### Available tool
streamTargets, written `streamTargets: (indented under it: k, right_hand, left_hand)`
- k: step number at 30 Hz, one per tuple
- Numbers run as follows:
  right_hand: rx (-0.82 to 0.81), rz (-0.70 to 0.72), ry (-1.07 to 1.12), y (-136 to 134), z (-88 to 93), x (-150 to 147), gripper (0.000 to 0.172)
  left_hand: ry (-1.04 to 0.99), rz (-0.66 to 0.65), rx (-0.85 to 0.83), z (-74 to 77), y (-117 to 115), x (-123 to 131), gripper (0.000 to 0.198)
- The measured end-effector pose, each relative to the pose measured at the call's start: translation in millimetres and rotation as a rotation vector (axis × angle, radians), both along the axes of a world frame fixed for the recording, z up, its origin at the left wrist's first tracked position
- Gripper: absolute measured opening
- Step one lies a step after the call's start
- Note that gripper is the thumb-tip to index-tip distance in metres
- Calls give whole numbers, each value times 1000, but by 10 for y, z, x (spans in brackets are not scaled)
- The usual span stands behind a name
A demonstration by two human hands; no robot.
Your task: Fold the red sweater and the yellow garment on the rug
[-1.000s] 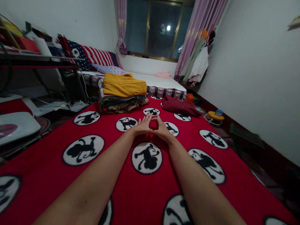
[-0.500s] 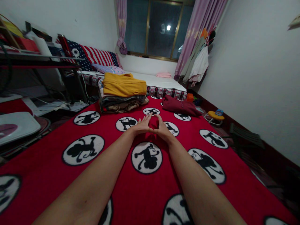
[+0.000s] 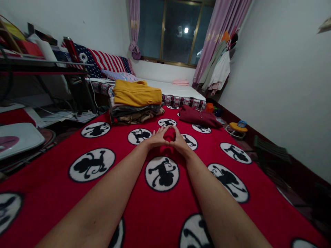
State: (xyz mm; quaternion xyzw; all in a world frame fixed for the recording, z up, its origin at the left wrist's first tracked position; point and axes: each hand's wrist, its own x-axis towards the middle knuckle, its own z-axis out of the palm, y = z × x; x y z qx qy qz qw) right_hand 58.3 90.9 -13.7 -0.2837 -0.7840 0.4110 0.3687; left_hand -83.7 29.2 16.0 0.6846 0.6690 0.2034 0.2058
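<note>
My left hand [image 3: 158, 138] and my right hand [image 3: 178, 140] meet above the red blanket [image 3: 144, 213], which is patterned with black monkeys in white circles. Thumbs and fingertips come together, framing a small gap between the palms. The fingers are extended, and neither hand holds anything. Beyond my left hand sits a stack of folded clothes [image 3: 134, 112], topped by a yellow garment [image 3: 137, 93]. A folded maroon garment [image 3: 199, 117] lies past my right hand, apart from it.
Behind the blanket stands a bed [image 3: 165, 88] with a folded pink cloth [image 3: 180, 82]. A cluttered desk [image 3: 43, 73] and a white chair seat [image 3: 23, 139] are at left. On the right are a small yellow stool [image 3: 238, 127] and hanging clothes [image 3: 219, 70].
My fingertips have drawn together at the top, narrowing the opening between the hands. The arms and the clothes look unmoved.
</note>
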Motion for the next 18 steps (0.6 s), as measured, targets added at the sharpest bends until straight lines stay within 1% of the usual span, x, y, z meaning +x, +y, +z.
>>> streamTargets:
  k: [6, 11, 18]
  right_hand:
    - [21, -9, 12, -1, -4, -3, 83]
    - [23, 3, 21, -29, 18, 3, 81]
    - [8, 5, 53, -46, 17, -2, 81]
  left_hand:
    - [12, 19, -12, 8, -10, 15, 100]
    - [16, 11, -3, -10, 8, 5, 100]
    - [-66, -4, 65, -35, -1, -7, 96]
